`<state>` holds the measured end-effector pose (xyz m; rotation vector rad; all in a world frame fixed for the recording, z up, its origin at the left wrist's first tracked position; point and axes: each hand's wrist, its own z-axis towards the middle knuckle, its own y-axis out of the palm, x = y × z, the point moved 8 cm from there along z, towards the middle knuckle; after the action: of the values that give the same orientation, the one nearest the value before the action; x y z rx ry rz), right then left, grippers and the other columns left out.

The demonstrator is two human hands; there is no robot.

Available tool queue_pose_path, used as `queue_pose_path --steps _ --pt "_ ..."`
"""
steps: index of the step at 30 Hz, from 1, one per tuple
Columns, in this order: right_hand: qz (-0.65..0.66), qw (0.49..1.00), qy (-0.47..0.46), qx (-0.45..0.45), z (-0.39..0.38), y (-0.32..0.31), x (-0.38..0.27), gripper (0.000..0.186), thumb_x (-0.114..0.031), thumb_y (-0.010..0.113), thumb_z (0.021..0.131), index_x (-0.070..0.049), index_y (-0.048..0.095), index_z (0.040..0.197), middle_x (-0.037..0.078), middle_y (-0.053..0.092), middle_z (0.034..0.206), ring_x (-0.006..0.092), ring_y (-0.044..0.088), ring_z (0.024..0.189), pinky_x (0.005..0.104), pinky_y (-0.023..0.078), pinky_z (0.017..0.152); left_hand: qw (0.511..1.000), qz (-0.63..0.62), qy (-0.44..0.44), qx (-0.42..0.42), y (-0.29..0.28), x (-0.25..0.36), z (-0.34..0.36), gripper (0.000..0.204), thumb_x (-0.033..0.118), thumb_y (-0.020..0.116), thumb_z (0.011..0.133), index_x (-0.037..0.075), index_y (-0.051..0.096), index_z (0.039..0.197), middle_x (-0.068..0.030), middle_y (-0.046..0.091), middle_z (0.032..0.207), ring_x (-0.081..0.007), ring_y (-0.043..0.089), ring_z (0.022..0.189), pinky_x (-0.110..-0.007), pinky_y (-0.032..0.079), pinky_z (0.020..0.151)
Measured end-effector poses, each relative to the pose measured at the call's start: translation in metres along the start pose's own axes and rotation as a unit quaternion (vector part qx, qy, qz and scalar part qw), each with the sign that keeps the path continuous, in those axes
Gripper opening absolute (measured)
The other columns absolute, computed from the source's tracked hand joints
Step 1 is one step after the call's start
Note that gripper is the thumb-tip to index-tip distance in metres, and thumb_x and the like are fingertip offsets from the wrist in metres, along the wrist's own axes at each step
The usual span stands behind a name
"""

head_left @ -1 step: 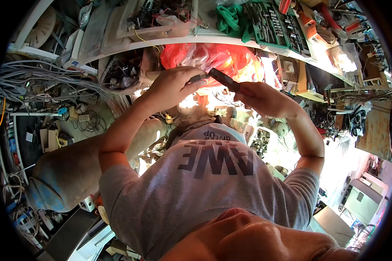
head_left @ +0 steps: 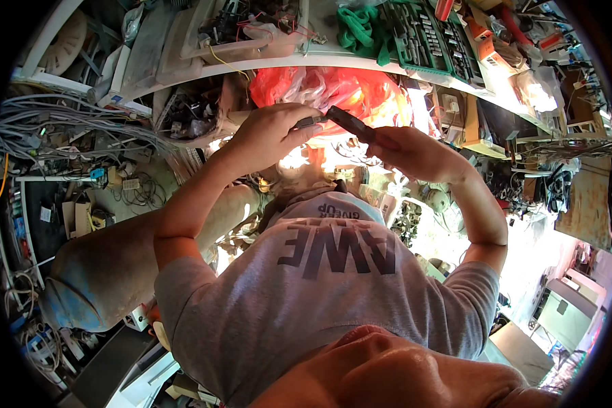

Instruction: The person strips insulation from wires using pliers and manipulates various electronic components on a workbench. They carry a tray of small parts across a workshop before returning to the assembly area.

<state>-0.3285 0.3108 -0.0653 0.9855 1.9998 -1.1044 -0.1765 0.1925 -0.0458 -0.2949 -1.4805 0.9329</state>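
Between the thumb and fingers of my left hand is a small dark flat piece. Opposite it, my right hand is closed round a dark, narrow tool with a reddish grip partly covered by the fingers. The tool slants up and left, and its far end comes right beside the small piece. Whether the two touch, I cannot make out. Both hands are raised in front of my chest, just this side of a bright red plastic bag.
A workbench edge runs across the far side, bearing a green socket set case, a green cloth and a tray of wires. Grey cables hang at left above a large rusty cylinder. Cluttered shelves stand at right.
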Motion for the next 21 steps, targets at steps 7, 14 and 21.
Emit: queue_pose_path --steps 7,14,21 --pt "-0.126 0.991 -0.049 -0.009 -0.009 -0.01 -0.024 0.029 -0.027 0.054 0.097 0.0 0.056 0.107 0.005 0.05 0.071 0.014 0.045 0.065 0.0321 0.038 0.058 0.998 0.015 0.001 -0.057 0.003 0.007 0.0 0.036 0.032 0.06 0.091 0.002 0.061 0.11 -0.0172 0.066 0.103 -0.0334 0.063 0.095 -0.04 0.049 0.082" --pt "-0.141 0.986 -0.077 -0.054 -0.013 -0.008 -0.028 0.026 -0.027 0.054 0.096 0.0 0.055 0.097 0.006 0.052 0.07 0.0157 0.046 0.063 0.0329 0.039 0.058 0.996 -0.012 0.021 -0.082 0.006 0.011 0.0 0.038 0.034 0.059 0.091 0.002 0.062 0.111 -0.0167 0.065 0.104 -0.0333 0.062 0.096 -0.04 0.049 0.083" --pt "-0.151 0.984 -0.027 -0.085 -0.019 -0.006 -0.032 0.032 -0.031 0.051 0.097 -0.002 0.058 0.108 0.012 0.061 0.085 0.0234 0.058 0.077 0.036 0.044 0.071 0.991 0.009 0.039 -0.13 0.008 0.021 0.0 0.033 0.023 0.062 0.091 -0.001 0.06 0.114 -0.0157 0.066 0.104 -0.03 0.064 0.097 -0.035 0.048 0.084"
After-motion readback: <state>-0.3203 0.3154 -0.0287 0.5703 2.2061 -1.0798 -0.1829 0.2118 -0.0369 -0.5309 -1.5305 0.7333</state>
